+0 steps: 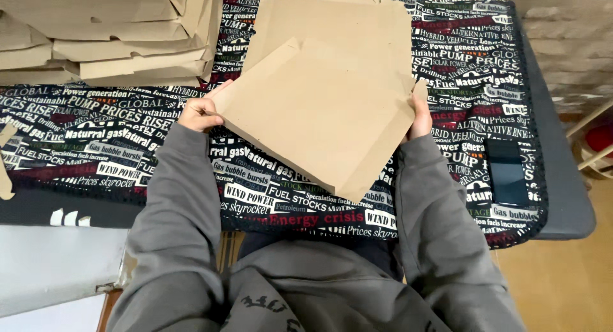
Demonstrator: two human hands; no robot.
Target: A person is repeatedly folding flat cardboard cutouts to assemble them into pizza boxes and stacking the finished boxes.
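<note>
I hold a flat brown cardboard box blank (pixel 319 112) tilted above the table, one corner pointing toward my lap. My left hand (pixel 199 113) grips its left edge with closed fingers. Its right edge is pinched by my right hand (pixel 420 117), thumb on top. Beneath and beyond it lies a pile of similar flat cardboard blanks (pixel 332 19). Both arms wear grey sleeves.
A black cloth printed with white, red and green words (pixel 96 140) covers the table. Folded cardboard boxes are stacked (pixel 102 32) at the far left. A dark phone (pixel 507 172) lies on the cloth at right. A stone wall (pixel 568 45) and a wooden frame (pixel 590 140) stand right.
</note>
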